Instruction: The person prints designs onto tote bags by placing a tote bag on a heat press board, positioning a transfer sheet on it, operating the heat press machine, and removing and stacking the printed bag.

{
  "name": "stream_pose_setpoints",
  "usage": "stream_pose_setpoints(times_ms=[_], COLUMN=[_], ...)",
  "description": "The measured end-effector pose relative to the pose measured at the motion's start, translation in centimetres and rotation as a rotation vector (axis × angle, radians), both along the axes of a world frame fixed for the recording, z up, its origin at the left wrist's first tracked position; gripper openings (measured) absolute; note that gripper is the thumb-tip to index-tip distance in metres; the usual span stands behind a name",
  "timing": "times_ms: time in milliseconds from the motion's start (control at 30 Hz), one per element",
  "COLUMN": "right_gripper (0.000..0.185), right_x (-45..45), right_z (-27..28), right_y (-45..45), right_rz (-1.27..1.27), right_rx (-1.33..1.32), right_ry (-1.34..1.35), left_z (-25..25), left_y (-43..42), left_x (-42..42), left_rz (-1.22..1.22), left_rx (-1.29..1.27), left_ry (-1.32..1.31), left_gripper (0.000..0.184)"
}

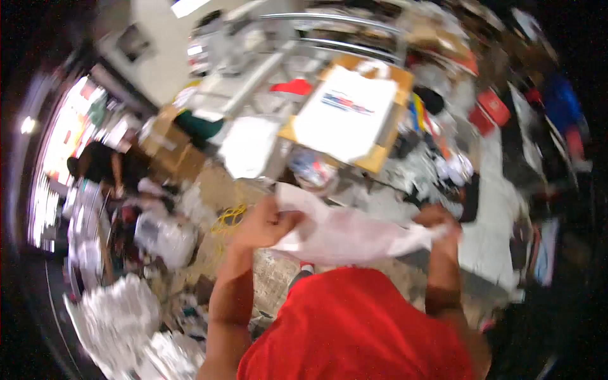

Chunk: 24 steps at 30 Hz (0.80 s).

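Stretched between my two hands is a thin, pale pinkish-white sheet that looks like a cloth bag or fabric piece [345, 231]; blur hides its exact kind. My left hand [266, 225] is closed on its left end. On the right end, my right hand [438, 221] is closed too. Beyond the sheet, a white bag with a printed logo [345, 117] lies flat on a yellow-brown board [373, 166]. To its left rests a stack of white bags or fabric [247, 149].
A person [98, 164] bends over at the far left near cardboard boxes [168, 145]. Piles of white material [123, 313] lie on the floor at lower left, with yellow cord [229, 218] nearby. Metal rails [332, 19] stand behind the board. Mixed clutter and a red bag [491, 111] are at right.
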State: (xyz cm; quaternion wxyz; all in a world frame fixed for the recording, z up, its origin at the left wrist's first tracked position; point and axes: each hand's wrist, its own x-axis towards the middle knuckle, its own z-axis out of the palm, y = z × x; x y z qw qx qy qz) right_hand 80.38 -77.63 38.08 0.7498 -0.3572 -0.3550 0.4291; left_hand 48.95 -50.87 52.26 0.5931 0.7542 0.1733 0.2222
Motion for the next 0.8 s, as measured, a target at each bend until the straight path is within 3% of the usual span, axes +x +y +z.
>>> stream_pose_setpoints(times_ms=[67,100,133,167,200,267,333,367,467,533,600,667,700,733,767,800], right_gripper=[0.072,0.076,0.079,0.082,0.086,0.1,0.094,0.094,0.044,0.038,0.039,0.042,0.035,0.031,0.032,0.027], right_x=[-1.6,-2.6,-3.3,-3.7,-4.1,-3.8,-3.8,-3.3,-0.5,-0.8,0.8,-1.4,-4.6,-5.2,-7.0,-8.2], right_z=[1.6,2.9,4.3,6.0,7.7,10.0,11.0,11.5,12.5,12.3,11.0,12.2,15.4,14.2,16.7,18.7], right_y=[1.6,2.7,3.7,4.6,4.7,4.0,2.1,1.5,1.8,4.5,5.4,4.6,4.9,5.6,6.4,7.0], right_rz=[0.1,0.154,0.214,0.263,0.274,0.107,-0.26,-0.234,0.213,-0.234,-0.299,-0.477,-0.384,-0.326,-0.181,-0.028], right_rx=[-0.007,-0.017,-0.03,-0.043,-0.063,-0.084,-0.011,0.009,-0.175,-0.37,-0.347,-0.372,-0.329,-0.249,-0.398,-0.417], right_ry=[0.148,0.211,0.245,0.238,0.178,-0.297,-0.249,-0.257,-0.554,-0.596,-0.689,-0.82,-0.852,-0.774,-0.827,-0.938], left_z=[-2.6,1.1,0.1,0.3,0.3,-0.9,-1.9,-2.5,-1.0,-1.3,-2.2,0.0,1.4,1.2,1.0,3.0], left_y=[1.6,1.0,1.3,1.4,1.5,1.4,1.8,2.3,2.4,2.0,2.1,0.5,-0.6,-0.9,-1.2,-1.2], left_x=[-1.3,-0.7,-0.6,-0.6,-0.8,-1.9,-0.8,-0.9,-2.3,-1.9,-1.1,-0.8,-0.2,0.6,1.3,2.2], left_rz=[-0.032,-0.191,-0.223,-0.19,-0.183,-0.095,-0.044,0.037,0.177,0.076,0.02,-0.067,-0.079,-0.099,-0.115,-0.174], left_rx=[0.183,0.251,0.3,0.387,0.459,0.457,0.439,0.459,0.447,0.409,0.513,0.566,0.562,0.587,0.616,0.72], left_ry=[0.319,0.296,0.173,0.296,0.421,0.345,0.261,0.203,0.188,-0.093,-0.145,-0.002,0.169,0.245,0.321,0.629], left_gripper=[0.022,0.029,0.026,0.026,0.027,0.026,0.025,0.024,0.025,0.029,0.03,0.031,0.031,0.031,0.03,0.033])
